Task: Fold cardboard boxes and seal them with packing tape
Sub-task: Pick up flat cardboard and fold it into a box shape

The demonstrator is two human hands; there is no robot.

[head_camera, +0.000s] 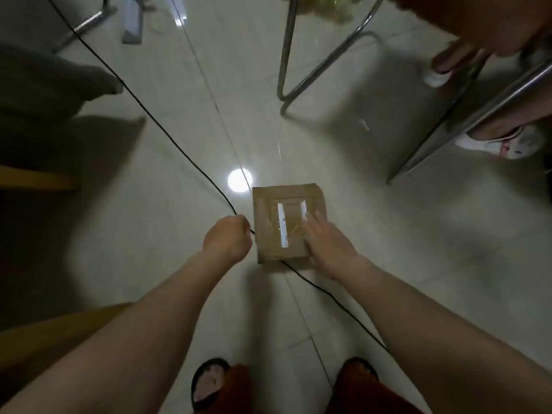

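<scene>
On the pale tiled floor (373,222), just in front of our feet and beside the bright round reflection of a ceiling light (240,180), lay the small cardboard box (263,216), closed, with glossy clear packing tape (291,225) over its top and white label strips showing through. We judged its slightly longer axis to run away from us, roughly in line with the tile seam beside it. Our right hand (327,243) was the one on the work: it lay over the box's right and near edge, fingers (313,218) spread and fairly straight, pressing flat on the taped top rather than gripping. Our left hand (227,239) hovered just beside the box's left edge, not clearly touching it, curled into a fist; the thin black cable (167,135) crossing the floor ran right up to its knuckles, and we could not tell whether we pinched the cable or merely covered it. The cable passed under the box's near left corner and came out toward us. So the box lay between our hands, nearer the right, and any further smoothing or lifting would, in our judgement, fall to the right hand, with the left needing only a short reach rightward to steady the left wall. Chair legs (286,55) stood well apart beyond.
</scene>
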